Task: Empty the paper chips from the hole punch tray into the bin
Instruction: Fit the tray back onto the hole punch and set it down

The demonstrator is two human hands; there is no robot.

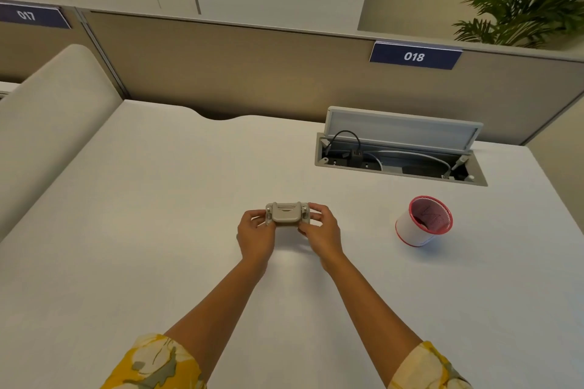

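White desk (158,199) filled nearly the whole view, closed off at the far edge by a tan partition carrying a blue plate marked 018 (414,55). Nearest the camera, two bare forearms reached forward out of yellow flowered sleeves (151,363). They met at the middle of the desk on a small grey hole punch (287,214), which seemed to be held just above the surface. The left hand (254,237) gripped its left end and the right hand (320,230) its right end, the fingers (313,210) of each curled closed around the body.

As a judgement, the task was at its start. The punch was well apart from the bin, and no loose chips showed on the desk. Whether the chip tray was on or partly slid off could not be told at this size. Opening the tray, carrying it over the bin and tipping it out all appeared to be left.

At about three o'clock from the punch stood the bin (423,220), a small round white tub with a red rim, open at the top. Its inside looked reddish with something dark low down, but the contents could not be made out.

Farther off, at about one o'clock, a cable hatch (399,164) in the desk stood with its lid raised, black and white cables lying inside. Beyond the partition, a green plant (531,0) rose at the far right.
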